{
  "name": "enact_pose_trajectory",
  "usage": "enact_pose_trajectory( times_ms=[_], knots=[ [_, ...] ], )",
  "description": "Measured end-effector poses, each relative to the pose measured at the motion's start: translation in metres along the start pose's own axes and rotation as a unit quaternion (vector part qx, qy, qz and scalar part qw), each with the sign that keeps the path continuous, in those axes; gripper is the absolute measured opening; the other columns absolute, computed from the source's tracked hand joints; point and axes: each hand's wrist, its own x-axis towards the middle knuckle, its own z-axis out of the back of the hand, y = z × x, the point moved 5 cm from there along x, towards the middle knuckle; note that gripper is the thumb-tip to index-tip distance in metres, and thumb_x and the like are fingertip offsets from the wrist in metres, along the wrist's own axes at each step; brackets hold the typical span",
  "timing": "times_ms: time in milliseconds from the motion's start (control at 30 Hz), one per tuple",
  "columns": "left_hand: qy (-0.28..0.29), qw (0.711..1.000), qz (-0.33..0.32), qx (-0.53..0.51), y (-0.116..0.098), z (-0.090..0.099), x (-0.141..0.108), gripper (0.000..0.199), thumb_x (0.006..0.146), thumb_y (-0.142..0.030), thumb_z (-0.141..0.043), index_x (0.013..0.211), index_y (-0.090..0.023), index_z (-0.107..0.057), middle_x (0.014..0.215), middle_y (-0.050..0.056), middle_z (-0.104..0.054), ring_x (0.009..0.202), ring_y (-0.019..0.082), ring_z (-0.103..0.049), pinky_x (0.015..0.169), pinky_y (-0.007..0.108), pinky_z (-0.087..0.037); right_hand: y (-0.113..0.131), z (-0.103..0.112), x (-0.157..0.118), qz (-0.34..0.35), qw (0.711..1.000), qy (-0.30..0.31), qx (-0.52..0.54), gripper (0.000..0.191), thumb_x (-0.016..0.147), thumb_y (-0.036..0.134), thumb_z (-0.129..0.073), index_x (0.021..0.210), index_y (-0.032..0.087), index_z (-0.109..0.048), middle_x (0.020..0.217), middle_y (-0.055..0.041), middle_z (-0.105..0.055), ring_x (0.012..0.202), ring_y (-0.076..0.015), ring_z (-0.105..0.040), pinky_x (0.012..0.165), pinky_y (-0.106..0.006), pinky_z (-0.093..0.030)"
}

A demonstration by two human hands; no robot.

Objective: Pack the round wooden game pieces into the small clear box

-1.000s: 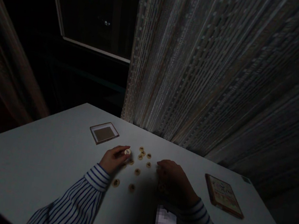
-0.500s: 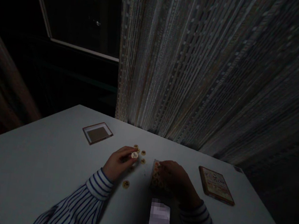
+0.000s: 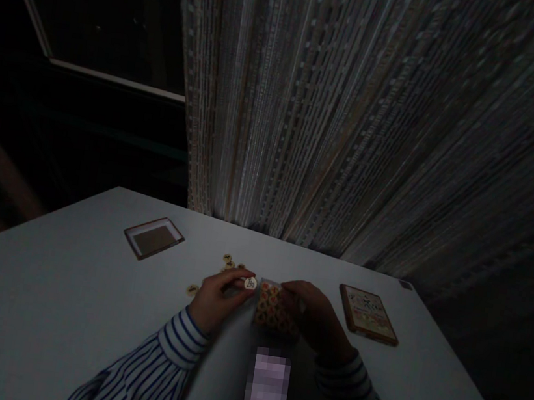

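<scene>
My left hand (image 3: 215, 298) pinches a Chinese chess piece (image 3: 250, 284), round and pale with a dark character on its face, just left of a small clear box. That box (image 3: 266, 310) is filled with rows of pieces, some marked in red. Fingers of my right hand (image 3: 322, 322) close over the box's right side and hide part of it. Several loose pieces (image 3: 227, 258) lie on the table behind my left hand, which partly covers them. Another loose piece (image 3: 193, 290) is to its left.
The white table (image 3: 61, 304) ends at a string curtain (image 3: 276, 129) at the back. A shallow brown-edged lid or tray (image 3: 154, 237) lies at the back left. To the right is a flat printed box (image 3: 369, 313). A pixelated patch (image 3: 266, 390) covers something at the front.
My left hand has moved right with the piece, closer to the clear box. My right hand has shifted on the box, so more of its pieces show. The whole view has turned slightly right.
</scene>
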Motion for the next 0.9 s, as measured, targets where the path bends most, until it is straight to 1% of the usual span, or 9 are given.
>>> enact_pose_trajectory(
  times_ms=[100,300,433,533,633,733,900],
  knots=[
    [-0.001,1.000,-0.005,-0.013,0.000,-0.007,0.001,0.027,0.068,-0.029,-0.064,0.091,-0.016,-0.065,0.091,0.006,-0.069,0.075,0.017,-0.065,0.075,0.030,-0.053,-0.002,0.004,-0.001,0.009,1.000,-0.020,0.002,0.021,0.087,0.025,-0.044,0.096,0.017,-0.061,0.091,-0.0081,-0.067,0.085,-0.0184,-0.061,0.074,-0.033,-0.048],
    [-0.005,1.000,-0.011,0.007,-0.004,-0.017,0.005,0.027,0.069,-0.029,-0.064,0.093,-0.016,-0.067,0.092,0.007,-0.068,0.082,0.018,-0.064,0.077,0.030,-0.052,0.000,0.011,-0.001,0.043,0.998,-0.046,0.010,0.021,0.087,0.024,-0.044,0.097,0.017,-0.061,0.089,-0.0090,-0.068,0.083,-0.0187,-0.062,0.071,-0.033,-0.049],
    [0.008,1.000,-0.017,-0.008,-0.005,-0.026,0.005,0.027,0.070,-0.028,-0.063,0.095,-0.018,-0.067,0.094,0.006,-0.068,0.083,0.018,-0.064,0.077,0.030,-0.052,0.002,0.012,-0.002,0.041,0.997,-0.043,0.044,0.019,0.087,0.025,-0.046,0.095,0.017,-0.061,0.087,-0.0078,-0.068,0.080,-0.0179,-0.061,0.070,-0.032,-0.049],
    [0.018,1.000,-0.017,-0.007,0.000,-0.032,0.004,0.027,0.072,-0.027,-0.061,0.097,-0.018,-0.066,0.097,0.007,-0.068,0.086,0.018,-0.063,0.080,0.032,-0.051,0.001,0.010,-0.002,0.039,0.997,-0.037,0.060,0.019,0.086,0.025,-0.047,0.095,0.017,-0.062,0.087,-0.0074,-0.068,0.080,-0.0178,-0.061,0.070,-0.032,-0.049],
    [0.034,0.999,-0.007,-0.010,0.007,-0.038,0.002,0.028,0.074,-0.027,-0.060,0.100,-0.017,-0.066,0.100,0.008,-0.067,0.091,0.020,-0.063,0.085,0.034,-0.050,-0.002,0.008,-0.004,0.048,0.995,-0.031,0.079,0.019,0.086,0.025,-0.047,0.096,0.018,-0.062,0.089,-0.0072,-0.068,0.081,-0.0176,-0.061,0.071,-0.032,-0.049],
    [0.043,0.999,0.007,-0.028,0.013,-0.042,-0.001,0.029,0.072,-0.026,-0.060,0.100,-0.017,-0.065,0.102,0.009,-0.067,0.095,0.020,-0.062,0.087,0.035,-0.049,-0.005,0.007,-0.004,0.051,0.993,-0.028,0.099,0.019,0.085,0.025,-0.049,0.098,0.019,-0.062,0.090,-0.0073,-0.067,0.082,-0.0177,-0.061,0.072,-0.032,-0.049],
    [0.057,0.992,0.066,-0.088,0.021,-0.049,-0.006,0.031,0.069,-0.025,-0.062,0.099,-0.016,-0.064,0.099,0.008,-0.069,0.088,0.020,-0.065,0.080,0.033,-0.053,-0.007,0.006,-0.004,0.038,0.993,-0.015,0.112,0.019,0.084,0.026,-0.051,0.099,0.020,-0.063,0.091,-0.0074,-0.068,0.083,-0.0180,-0.062,0.072,-0.032,-0.049]
  ],
)
